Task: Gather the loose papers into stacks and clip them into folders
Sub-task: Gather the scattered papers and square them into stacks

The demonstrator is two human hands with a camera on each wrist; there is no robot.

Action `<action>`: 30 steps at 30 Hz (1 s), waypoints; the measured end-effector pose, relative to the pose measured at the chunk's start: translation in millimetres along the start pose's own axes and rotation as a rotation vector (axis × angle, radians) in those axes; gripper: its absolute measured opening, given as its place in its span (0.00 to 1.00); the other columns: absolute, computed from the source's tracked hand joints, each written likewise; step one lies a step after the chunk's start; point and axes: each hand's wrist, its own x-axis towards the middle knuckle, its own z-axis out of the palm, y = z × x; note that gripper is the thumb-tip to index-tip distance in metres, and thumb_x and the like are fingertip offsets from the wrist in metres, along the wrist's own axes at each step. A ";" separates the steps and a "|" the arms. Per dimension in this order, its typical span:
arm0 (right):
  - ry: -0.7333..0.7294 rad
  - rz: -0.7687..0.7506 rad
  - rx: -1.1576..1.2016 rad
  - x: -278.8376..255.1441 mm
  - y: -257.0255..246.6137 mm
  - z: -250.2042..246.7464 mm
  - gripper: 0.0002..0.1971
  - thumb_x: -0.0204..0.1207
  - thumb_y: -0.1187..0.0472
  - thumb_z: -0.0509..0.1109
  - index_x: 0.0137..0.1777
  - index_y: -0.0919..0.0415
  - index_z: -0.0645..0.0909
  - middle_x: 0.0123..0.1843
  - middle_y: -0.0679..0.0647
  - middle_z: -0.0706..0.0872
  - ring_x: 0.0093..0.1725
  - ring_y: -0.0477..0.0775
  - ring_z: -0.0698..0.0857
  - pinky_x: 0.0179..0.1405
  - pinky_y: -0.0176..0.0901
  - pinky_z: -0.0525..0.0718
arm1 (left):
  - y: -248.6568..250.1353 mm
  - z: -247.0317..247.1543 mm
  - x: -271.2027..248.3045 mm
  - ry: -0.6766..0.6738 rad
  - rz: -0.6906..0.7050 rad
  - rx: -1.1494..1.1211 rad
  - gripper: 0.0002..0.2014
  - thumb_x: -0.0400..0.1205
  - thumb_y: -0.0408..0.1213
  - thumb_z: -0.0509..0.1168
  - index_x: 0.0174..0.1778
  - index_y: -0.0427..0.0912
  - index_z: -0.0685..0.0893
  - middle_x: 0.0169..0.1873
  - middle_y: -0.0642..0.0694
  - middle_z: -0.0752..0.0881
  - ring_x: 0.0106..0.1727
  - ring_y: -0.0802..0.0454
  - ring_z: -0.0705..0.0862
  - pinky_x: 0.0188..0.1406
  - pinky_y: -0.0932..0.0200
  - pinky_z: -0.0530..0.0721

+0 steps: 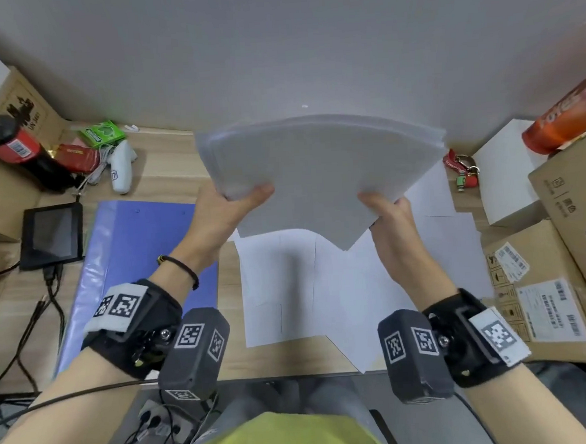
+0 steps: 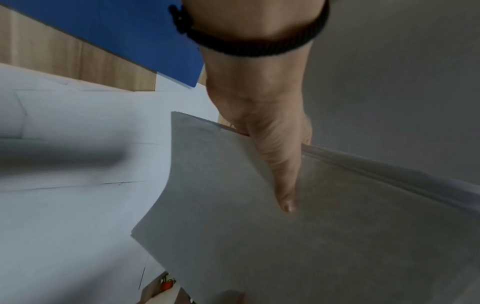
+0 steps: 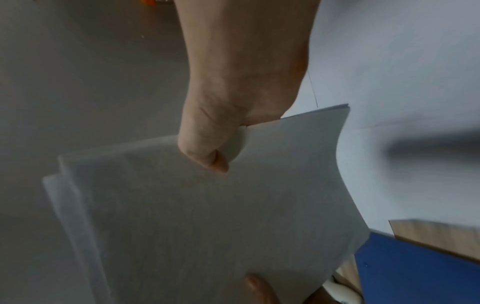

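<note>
A thick stack of white papers (image 1: 319, 165) is held up above the desk, tilted with one corner pointing down. My left hand (image 1: 229, 205) grips its left edge, thumb laid on the top sheet (image 2: 280, 181). My right hand (image 1: 387, 212) grips the right edge, thumb bent onto the paper (image 3: 207, 152). The far ends of the sheets are fanned and uneven (image 3: 67, 195). More loose white sheets (image 1: 288, 284) lie flat on the wooden desk under the stack. A blue folder (image 1: 129, 259) lies on the desk at the left, partly under my left forearm.
The left side holds a small black screen (image 1: 50, 233) with cables, a red-labelled bottle (image 1: 9, 143), a green pack (image 1: 102, 132) and a white controller (image 1: 122, 167). At the right stand cardboard boxes (image 1: 543, 295), a white box (image 1: 506, 171), an orange canister (image 1: 566, 116) and a red keyring (image 1: 463, 170).
</note>
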 end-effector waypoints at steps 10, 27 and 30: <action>0.054 0.156 -0.169 -7.0 33.7 -8.7 0.20 0.72 0.81 0.55 0.45 0.57 0.80 0.43 0.49 0.86 0.50 0.53 0.81 0.53 0.42 0.76 | -41.4 -5.2 -8.9 -0.050 -0.268 0.053 0.15 0.74 0.36 0.77 0.56 0.49 0.87 0.52 0.54 0.91 0.56 0.56 0.89 0.58 0.58 0.83; -0.098 0.515 -0.414 9.9 90.9 -17.8 0.32 0.76 0.50 0.66 0.79 0.56 0.63 0.75 0.50 0.75 0.73 0.54 0.74 0.78 0.56 0.68 | -69.5 12.4 -20.5 0.001 -0.397 0.071 0.13 0.76 0.42 0.76 0.54 0.54 0.83 0.51 0.56 0.89 0.54 0.62 0.86 0.56 0.65 0.82; -0.006 0.488 -0.373 14.2 79.4 -34.0 0.34 0.74 0.49 0.68 0.78 0.58 0.63 0.75 0.50 0.76 0.74 0.55 0.75 0.78 0.57 0.68 | -62.9 4.6 -13.1 -0.031 -0.376 0.100 0.22 0.73 0.46 0.78 0.61 0.48 0.85 0.54 0.53 0.91 0.57 0.57 0.88 0.60 0.58 0.84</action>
